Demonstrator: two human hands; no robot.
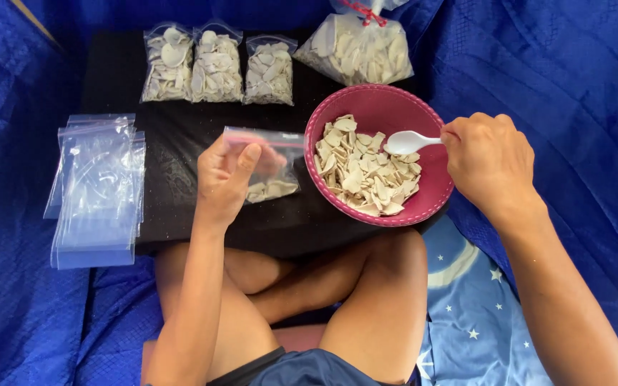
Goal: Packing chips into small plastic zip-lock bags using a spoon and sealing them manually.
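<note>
Head view, left hand (224, 175): pinching the top edge of a small clear bag (270, 166), thumb in front, other fingers behind; bag held upright just left of the bowl, over the black bench (180, 136).
Head view, bag: mouth with a pink strip along the top, a few pale chips settled at the bottom, mostly empty.
Head view, right hand (491, 161): closed around the handle of a white spoon (408, 141); spoon head over the chips inside the bowl, near the right rim.
Head view, bowl (380, 154): round, dark pink, near the front edge of the bench, holding a flat heap of pale chips (363, 171).
Risk, spill: bag mouth looks narrow and only one hand holds it; probably chips could fall on the bench or lap if the mouth sags.
Risk, bowl: close to the bench edge above the knees; a push from the spoon might tip it.
Risk, breaking: chips look thin and brittle; hard scooping could crack them.
Packages, back row: three small filled bags (216, 66), clear, standing side by side at the far left edge of the bench.
Packages, back right: one big bag (359, 48) of chips, clear, tied with red at the top, behind the bowl.
Packages, left: stack of empty bags (98, 189), flat, clear, half on the blue cloth (581, 86).
Labels and signs: none visible on any package.
</note>
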